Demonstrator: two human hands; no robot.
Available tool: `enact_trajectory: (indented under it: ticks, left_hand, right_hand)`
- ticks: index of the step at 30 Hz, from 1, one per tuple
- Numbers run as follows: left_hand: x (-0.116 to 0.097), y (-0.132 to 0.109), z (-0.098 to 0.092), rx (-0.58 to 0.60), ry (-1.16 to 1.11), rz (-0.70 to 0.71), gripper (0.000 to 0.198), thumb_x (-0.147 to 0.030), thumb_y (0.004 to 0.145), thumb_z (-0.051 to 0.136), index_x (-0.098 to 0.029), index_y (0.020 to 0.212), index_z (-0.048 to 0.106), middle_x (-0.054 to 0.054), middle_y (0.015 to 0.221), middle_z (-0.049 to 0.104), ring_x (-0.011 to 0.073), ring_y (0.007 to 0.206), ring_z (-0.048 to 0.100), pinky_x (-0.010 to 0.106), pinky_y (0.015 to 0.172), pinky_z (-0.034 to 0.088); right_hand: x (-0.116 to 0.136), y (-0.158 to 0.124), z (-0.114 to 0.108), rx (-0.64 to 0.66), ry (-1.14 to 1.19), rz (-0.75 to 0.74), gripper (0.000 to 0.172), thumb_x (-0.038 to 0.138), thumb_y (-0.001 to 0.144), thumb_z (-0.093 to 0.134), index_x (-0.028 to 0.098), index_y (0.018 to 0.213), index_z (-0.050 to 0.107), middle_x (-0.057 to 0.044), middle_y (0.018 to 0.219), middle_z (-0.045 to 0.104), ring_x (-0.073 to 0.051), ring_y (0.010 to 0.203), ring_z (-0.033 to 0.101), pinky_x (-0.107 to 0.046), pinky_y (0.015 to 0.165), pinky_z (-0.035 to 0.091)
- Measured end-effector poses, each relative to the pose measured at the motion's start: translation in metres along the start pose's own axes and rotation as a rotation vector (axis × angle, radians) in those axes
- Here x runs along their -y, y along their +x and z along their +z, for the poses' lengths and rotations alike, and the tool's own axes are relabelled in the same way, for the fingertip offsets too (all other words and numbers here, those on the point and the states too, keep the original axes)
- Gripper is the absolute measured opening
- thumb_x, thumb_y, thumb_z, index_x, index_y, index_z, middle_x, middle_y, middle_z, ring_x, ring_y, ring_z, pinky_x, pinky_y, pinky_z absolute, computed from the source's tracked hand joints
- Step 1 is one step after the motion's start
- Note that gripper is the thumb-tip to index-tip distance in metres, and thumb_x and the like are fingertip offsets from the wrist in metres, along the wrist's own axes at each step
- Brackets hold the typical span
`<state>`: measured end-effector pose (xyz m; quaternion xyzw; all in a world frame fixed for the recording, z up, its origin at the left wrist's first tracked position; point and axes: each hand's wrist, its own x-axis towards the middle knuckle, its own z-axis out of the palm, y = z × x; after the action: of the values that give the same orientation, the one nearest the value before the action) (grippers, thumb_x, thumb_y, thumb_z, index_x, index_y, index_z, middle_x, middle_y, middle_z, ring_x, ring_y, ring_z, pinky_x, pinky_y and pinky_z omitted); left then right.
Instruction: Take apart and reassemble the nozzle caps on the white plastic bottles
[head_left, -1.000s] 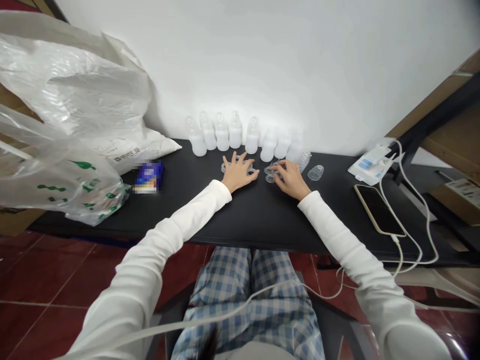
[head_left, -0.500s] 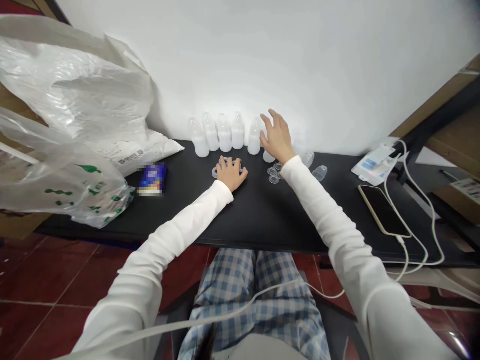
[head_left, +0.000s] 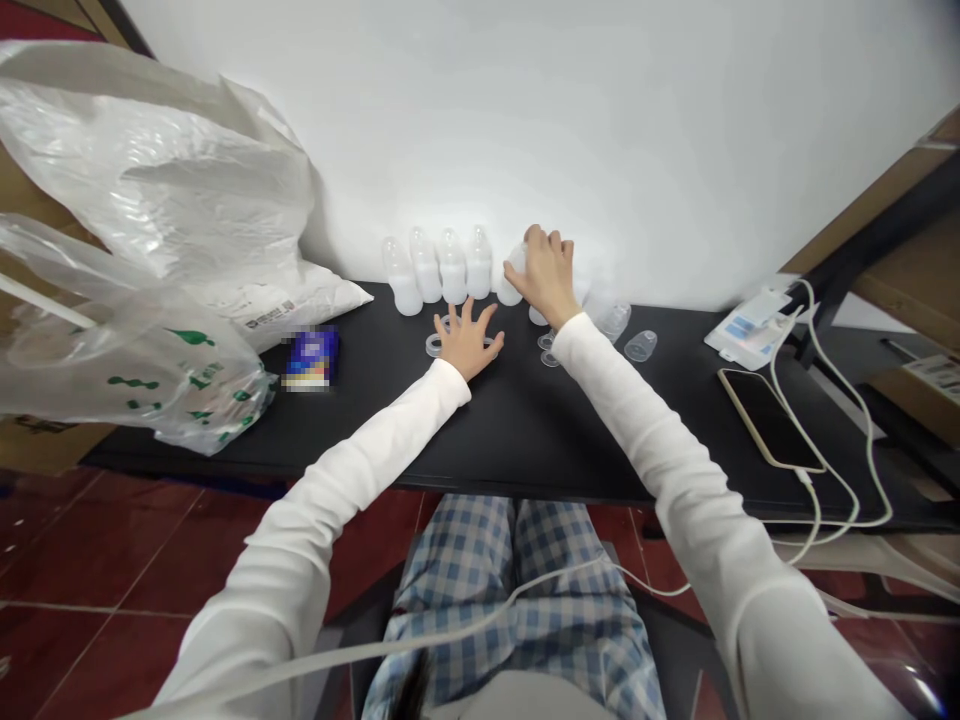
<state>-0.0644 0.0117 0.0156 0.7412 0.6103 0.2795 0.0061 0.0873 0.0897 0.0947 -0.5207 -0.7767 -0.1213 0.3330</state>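
On the black table, rings lie under the wide-spread left hand. A bottle stands at the curled right hand; whether gripped, I cannot tell.

Soft light, glints on white bag, stretched edges.

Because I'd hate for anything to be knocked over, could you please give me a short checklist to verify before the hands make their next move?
1. Four bottles at the row's left end upright: ok.
2. Right hand firmly gripping the nearby bottle: cannot tell, contact partly hidden.
3. Left hand clear of the translucent rings: not ok, it covers some.
4. Small clear discs all visible: not ok, right sleeve overlaps them.
5. Phone away from both hands: ok.
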Motion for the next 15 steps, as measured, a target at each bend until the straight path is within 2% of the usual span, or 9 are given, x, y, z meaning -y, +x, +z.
enact_trajectory:
  ticks: [3,5,7,10,12,15]
  left_hand:
    - [0.0,0.003,0.004,-0.119,-0.112,0.159,0.077,-0.051,0.089,0.062,-0.02,0.154,0.037,0.022,0.165,0.028,0.0444,0.155,0.021,0.068,0.12,0.017]
    - [0.002,0.005,0.008,-0.21,-0.206,0.284,0.081,-0.056,0.087,0.065,-0.017,0.152,0.036,0.025,0.163,0.029,0.0406,0.154,0.025,0.062,0.12,0.025]
    - [0.004,0.006,0.012,-0.277,-0.316,0.429,0.071,-0.055,0.089,0.063,-0.017,0.144,0.041,0.024,0.154,0.042,0.035,0.147,0.04,0.055,0.115,0.037]
    - [0.006,0.006,0.013,-0.294,-0.476,0.606,0.049,-0.051,0.092,0.061,-0.02,0.128,0.049,0.016,0.127,0.062,0.026,0.123,0.062,0.044,0.102,0.05]
    - [0.004,0.003,0.008,-0.246,-0.557,0.607,0.042,-0.051,0.091,0.063,-0.021,0.118,0.054,0.011,0.113,0.066,0.0228,0.109,0.066,0.039,0.096,0.053]
    - [-0.005,0.0,-0.002,-0.153,-0.729,0.406,0.04,-0.058,0.09,0.06,-0.021,0.105,0.058,0.007,0.102,0.067,0.0202,0.096,0.068,0.035,0.088,0.055]
  right_hand:
    - [0.002,-0.031,-0.017,-0.125,0.211,0.062,0.045,0.047,0.101,0.039,0.019,0.136,0.039,-0.015,0.131,0.053,-0.033,0.126,0.053,-0.058,0.105,0.045]
    - [0.002,-0.055,-0.023,-0.202,0.401,0.162,0.041,0.047,0.1,0.039,0.023,0.133,0.039,-0.011,0.124,0.055,-0.026,0.113,0.06,-0.048,0.096,0.052]
    - [0.001,-0.076,-0.025,-0.216,0.592,0.31,0.037,0.05,0.098,0.044,0.025,0.125,0.042,-0.006,0.107,0.058,-0.019,0.091,0.064,-0.037,0.08,0.056]
    - [-0.003,-0.097,-0.025,-0.187,0.794,0.522,0.032,0.055,0.094,0.05,0.025,0.105,0.046,0.002,0.081,0.053,-0.014,0.065,0.056,-0.028,0.06,0.049]
    - [-0.006,-0.104,-0.027,-0.188,0.82,0.582,0.03,0.054,0.093,0.052,0.025,0.09,0.046,0.005,0.071,0.047,-0.012,0.059,0.05,-0.027,0.058,0.046]
    - [-0.007,-0.108,-0.032,-0.215,0.779,0.551,0.029,0.049,0.094,0.051,0.024,0.079,0.046,0.005,0.068,0.046,-0.012,0.061,0.048,-0.027,0.062,0.046]
